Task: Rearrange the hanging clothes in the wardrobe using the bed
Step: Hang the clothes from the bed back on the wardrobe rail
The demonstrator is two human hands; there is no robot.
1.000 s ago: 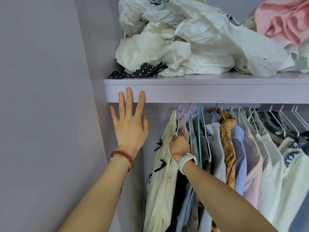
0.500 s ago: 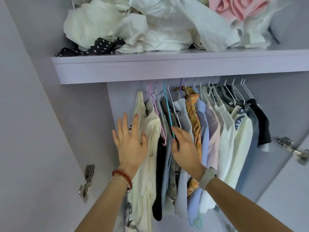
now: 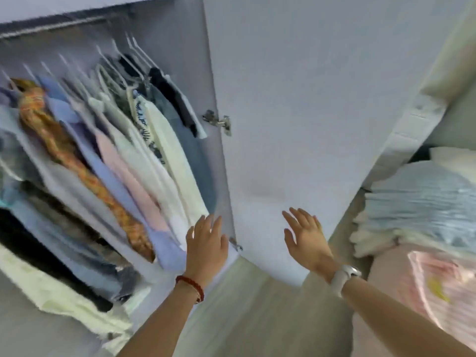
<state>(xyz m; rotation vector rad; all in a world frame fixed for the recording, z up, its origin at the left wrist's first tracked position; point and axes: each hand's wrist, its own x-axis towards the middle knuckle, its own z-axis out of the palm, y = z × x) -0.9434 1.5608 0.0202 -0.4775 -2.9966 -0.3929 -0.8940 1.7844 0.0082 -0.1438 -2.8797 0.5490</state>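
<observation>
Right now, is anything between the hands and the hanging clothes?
The left hand sits beside the bottom of the hanging clothes, with nothing visible between. The right hand is in front of the open wardrobe door, whose hinged edge stands between it and the clothes. Both hands are empty.

At my three o'clock, the bed (image 3: 381, 284) bears a folded pale-blue blanket (image 3: 422, 202) and pink bedding (image 3: 443, 287).

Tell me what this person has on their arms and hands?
Both forearms are bare, with no sleeves in view. The left hand has a dark red beaded bracelet at the wrist. The right hand has a white watch with a white band. The picture is too blurred to tell about rings.
</observation>
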